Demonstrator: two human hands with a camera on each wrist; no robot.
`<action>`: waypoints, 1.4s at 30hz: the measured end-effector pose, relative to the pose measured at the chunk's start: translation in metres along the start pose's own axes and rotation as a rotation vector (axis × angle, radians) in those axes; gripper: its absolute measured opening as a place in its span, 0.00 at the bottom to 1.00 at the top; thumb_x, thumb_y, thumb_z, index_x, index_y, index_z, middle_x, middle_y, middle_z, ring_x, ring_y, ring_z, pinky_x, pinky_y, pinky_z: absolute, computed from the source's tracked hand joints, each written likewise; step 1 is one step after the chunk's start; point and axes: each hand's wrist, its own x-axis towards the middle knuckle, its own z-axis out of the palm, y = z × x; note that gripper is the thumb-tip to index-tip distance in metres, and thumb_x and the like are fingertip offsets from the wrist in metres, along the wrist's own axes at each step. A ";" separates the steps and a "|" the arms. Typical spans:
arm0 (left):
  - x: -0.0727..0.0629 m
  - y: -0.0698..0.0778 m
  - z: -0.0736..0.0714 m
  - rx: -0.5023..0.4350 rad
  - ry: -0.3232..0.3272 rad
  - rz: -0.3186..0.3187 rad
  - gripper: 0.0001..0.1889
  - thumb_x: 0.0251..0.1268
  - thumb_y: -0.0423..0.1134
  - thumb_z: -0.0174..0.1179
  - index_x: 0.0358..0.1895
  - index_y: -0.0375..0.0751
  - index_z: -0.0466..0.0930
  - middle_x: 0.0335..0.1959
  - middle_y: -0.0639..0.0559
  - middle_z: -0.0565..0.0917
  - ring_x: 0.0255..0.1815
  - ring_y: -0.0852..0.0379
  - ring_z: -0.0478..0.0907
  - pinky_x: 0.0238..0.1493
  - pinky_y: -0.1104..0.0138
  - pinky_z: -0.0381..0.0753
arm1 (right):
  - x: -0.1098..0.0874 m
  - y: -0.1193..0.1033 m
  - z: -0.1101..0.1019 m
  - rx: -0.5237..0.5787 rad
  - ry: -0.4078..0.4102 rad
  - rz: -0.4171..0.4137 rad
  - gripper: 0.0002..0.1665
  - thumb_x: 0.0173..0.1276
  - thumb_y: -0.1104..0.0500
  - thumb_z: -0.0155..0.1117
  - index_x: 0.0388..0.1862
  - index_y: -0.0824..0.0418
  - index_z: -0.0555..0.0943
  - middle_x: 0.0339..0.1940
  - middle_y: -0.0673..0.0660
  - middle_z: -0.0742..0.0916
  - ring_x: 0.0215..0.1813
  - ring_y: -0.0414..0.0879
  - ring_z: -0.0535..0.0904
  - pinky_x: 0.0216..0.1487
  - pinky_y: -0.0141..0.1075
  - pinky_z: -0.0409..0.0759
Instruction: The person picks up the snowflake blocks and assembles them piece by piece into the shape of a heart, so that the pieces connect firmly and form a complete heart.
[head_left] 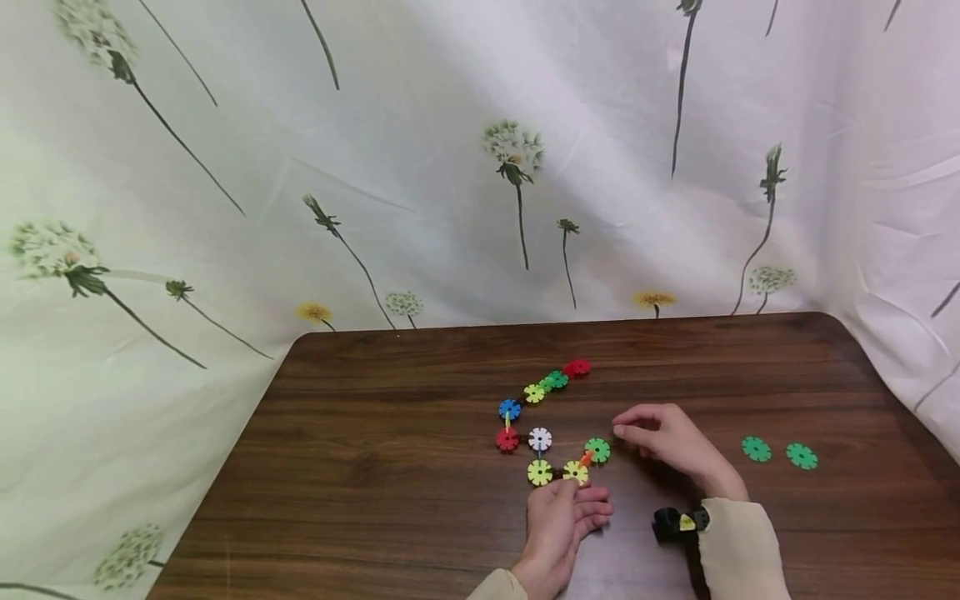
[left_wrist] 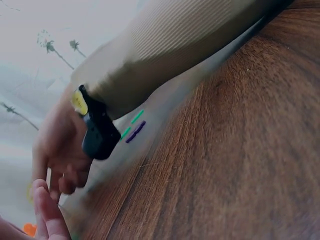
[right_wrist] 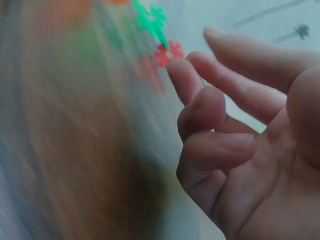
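Observation:
A winding chain of notched plastic snowflake discs lies on the table; its red disc (head_left: pixel 507 439), white disc (head_left: pixel 540 439) and blue disc (head_left: pixel 509 409) are in the head view. At the near end, my left hand (head_left: pixel 558 525), palm turned up, pinches a yellow disc (head_left: pixel 576 472) by its edge. An orange disc (head_left: pixel 586 459) joins that one to a green disc (head_left: pixel 597 451). Just right of the green disc hovers my right hand (head_left: pixel 667 437), thumb and forefinger apart. Nothing shows between those fingers in the right wrist view, where a red disc (right_wrist: pixel 169 53) appears beyond them.
Two loose green discs, one nearer (head_left: pixel 756 448) and one farther right (head_left: pixel 802 456), lie beyond the right forearm. A purple disc (left_wrist: pixel 135 132) shows edge-on in the left wrist view. A black wrist camera (head_left: pixel 678 523) sits at the right cuff. A dandelion-print cloth (head_left: pixel 442 167) hangs behind the table.

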 end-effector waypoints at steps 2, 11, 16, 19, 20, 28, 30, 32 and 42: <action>-0.001 -0.001 0.001 -0.002 -0.004 0.012 0.14 0.71 0.33 0.44 0.51 0.28 0.71 0.38 0.41 0.88 0.31 0.57 0.85 0.34 0.68 0.84 | -0.006 0.002 -0.010 -0.018 0.012 -0.001 0.20 0.67 0.48 0.65 0.48 0.62 0.83 0.33 0.59 0.84 0.27 0.46 0.77 0.29 0.36 0.79; -0.001 -0.004 0.001 -0.004 -0.013 0.054 0.12 0.71 0.32 0.43 0.50 0.27 0.71 0.37 0.39 0.87 0.30 0.57 0.84 0.32 0.68 0.83 | -0.040 0.014 -0.059 -0.193 -0.188 -0.157 0.21 0.59 0.55 0.71 0.50 0.61 0.81 0.40 0.55 0.85 0.33 0.35 0.73 0.32 0.30 0.74; 0.000 -0.003 0.000 0.000 -0.022 0.055 0.13 0.71 0.32 0.42 0.50 0.27 0.70 0.37 0.40 0.87 0.30 0.58 0.84 0.33 0.68 0.84 | -0.058 0.023 -0.072 -0.226 -0.276 -0.144 0.25 0.53 0.56 0.75 0.49 0.61 0.80 0.41 0.53 0.83 0.35 0.32 0.69 0.34 0.28 0.69; 0.000 -0.003 0.000 0.000 -0.023 0.053 0.13 0.71 0.32 0.42 0.51 0.27 0.70 0.38 0.40 0.87 0.29 0.58 0.84 0.32 0.69 0.83 | -0.066 0.028 -0.074 -0.231 -0.307 -0.106 0.26 0.49 0.56 0.77 0.47 0.59 0.79 0.41 0.53 0.79 0.37 0.32 0.67 0.35 0.28 0.67; 0.000 -0.003 0.000 -0.001 -0.022 0.050 0.13 0.71 0.33 0.43 0.51 0.27 0.70 0.38 0.40 0.87 0.29 0.58 0.84 0.32 0.69 0.83 | -0.069 0.029 -0.074 -0.237 -0.315 -0.091 0.26 0.48 0.56 0.77 0.47 0.58 0.79 0.42 0.53 0.78 0.38 0.31 0.66 0.36 0.28 0.66; -0.001 -0.003 0.000 0.000 -0.025 0.050 0.14 0.72 0.33 0.43 0.51 0.26 0.71 0.38 0.39 0.87 0.29 0.58 0.84 0.32 0.69 0.83 | -0.071 0.020 -0.062 -0.375 -0.274 -0.014 0.28 0.34 0.63 0.77 0.37 0.54 0.76 0.38 0.54 0.71 0.39 0.42 0.63 0.35 0.27 0.62; -0.002 -0.003 0.000 -0.002 -0.024 0.055 0.14 0.71 0.33 0.43 0.51 0.26 0.71 0.38 0.39 0.87 0.29 0.58 0.84 0.32 0.69 0.83 | -0.069 0.016 -0.060 -0.389 -0.264 0.003 0.27 0.33 0.65 0.78 0.35 0.55 0.75 0.37 0.54 0.70 0.38 0.46 0.63 0.34 0.27 0.62; -0.002 -0.003 0.000 0.001 -0.025 0.056 0.14 0.71 0.33 0.43 0.51 0.26 0.71 0.38 0.40 0.87 0.29 0.58 0.84 0.32 0.69 0.83 | -0.068 0.016 -0.060 -0.400 -0.260 -0.004 0.25 0.36 0.63 0.79 0.34 0.55 0.75 0.36 0.54 0.70 0.37 0.45 0.64 0.33 0.27 0.63; -0.001 -0.003 0.001 0.005 -0.020 0.049 0.14 0.71 0.33 0.43 0.51 0.27 0.71 0.37 0.41 0.88 0.29 0.58 0.84 0.32 0.69 0.83 | -0.067 0.019 -0.057 -0.430 -0.195 -0.049 0.23 0.38 0.57 0.80 0.30 0.54 0.75 0.33 0.52 0.72 0.34 0.39 0.66 0.33 0.28 0.65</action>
